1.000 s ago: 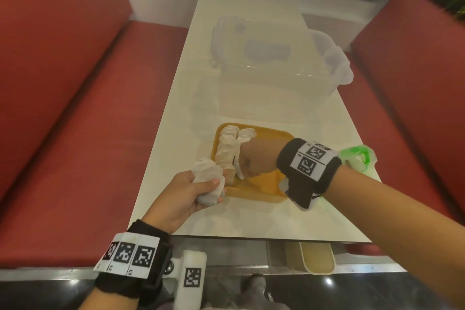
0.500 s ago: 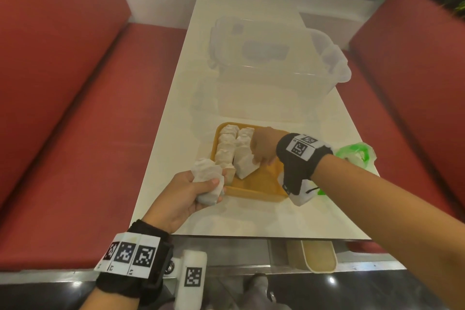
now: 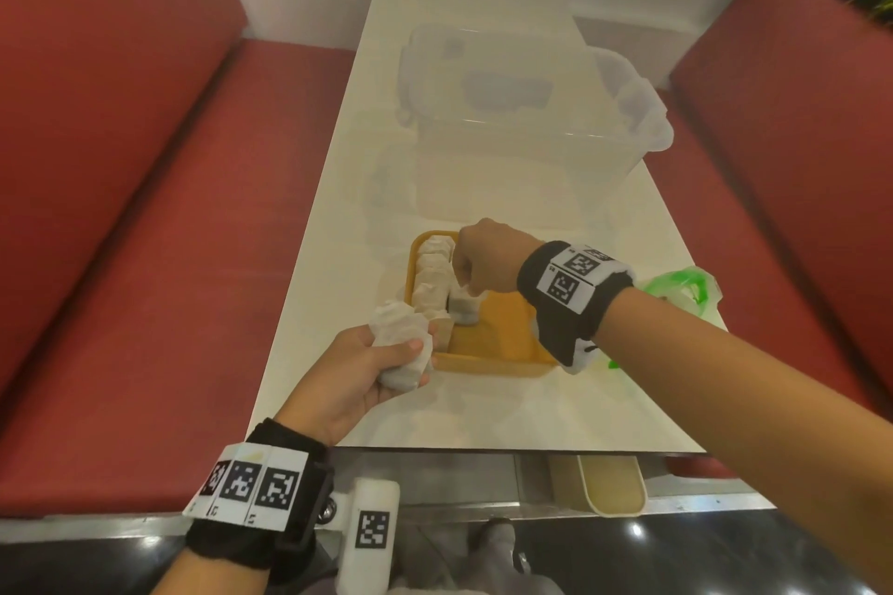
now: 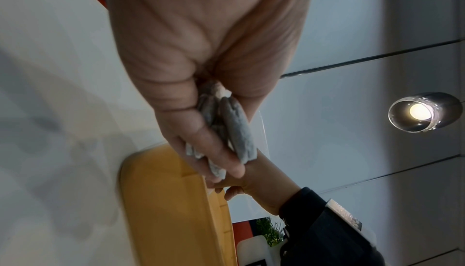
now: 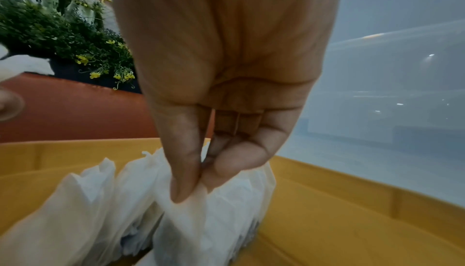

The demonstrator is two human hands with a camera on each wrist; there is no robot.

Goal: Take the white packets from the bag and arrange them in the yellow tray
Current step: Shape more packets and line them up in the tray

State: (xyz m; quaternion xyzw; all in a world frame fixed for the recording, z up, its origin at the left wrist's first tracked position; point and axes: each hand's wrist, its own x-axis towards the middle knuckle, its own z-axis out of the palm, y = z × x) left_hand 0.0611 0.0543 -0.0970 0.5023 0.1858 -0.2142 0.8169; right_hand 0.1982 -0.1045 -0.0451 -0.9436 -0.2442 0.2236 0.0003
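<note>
The yellow tray (image 3: 493, 345) lies near the table's front edge and holds a row of several white packets (image 3: 432, 278) along its left side. My right hand (image 3: 476, 268) is over the tray and pinches the top of one white packet (image 5: 214, 208) that stands beside that row, thumb against fingertips. My left hand (image 3: 372, 362) is just left of the tray's near corner and grips a bunch of white packets (image 3: 403, 338) in its curled fingers, seen as grey packets (image 4: 226, 129) in the left wrist view. The green bag (image 3: 686, 290) lies to the right of the tray.
A large clear plastic box (image 3: 512, 121) with its lid stands on the white table (image 3: 483, 411) beyond the tray. Red bench seats (image 3: 159, 217) run along both sides. A plant (image 5: 57, 33) is off to one side.
My right hand moved from the tray's near part toward its far end with a packet and now stands it beside the row. The left hand stayed put with its packets.
</note>
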